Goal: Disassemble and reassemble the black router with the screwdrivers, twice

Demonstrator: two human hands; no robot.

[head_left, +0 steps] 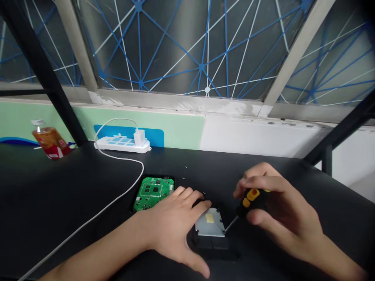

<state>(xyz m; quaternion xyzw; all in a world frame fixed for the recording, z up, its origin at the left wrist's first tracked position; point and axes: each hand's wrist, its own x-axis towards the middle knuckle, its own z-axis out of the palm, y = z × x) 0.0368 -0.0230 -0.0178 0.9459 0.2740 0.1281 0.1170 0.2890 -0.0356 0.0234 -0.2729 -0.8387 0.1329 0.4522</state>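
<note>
My right hand (278, 207) grips a screwdriver (252, 198) with a black and yellow handle. Its thin shaft slants down to the lower right corner of a silver metal plate (210, 228) that has a small yellow pad on it. The plate sits on a black device housing (212, 242). My left hand (175, 222) lies with fingers spread, the thumb apart, along the left side of the housing; its forefinger reaches the plate's upper left edge. Beyond those fingers is a green circuit board (152, 193) in a black case, partly covered by the hand.
A white power strip (123, 145) with a plugged-in charger (140, 137) stands by the wall. Its white cable (108, 207) runs across the black table (73, 187) to the front left. A drink pouch (51, 141) stands at the back left. Small screws (184, 178) lie behind the housing.
</note>
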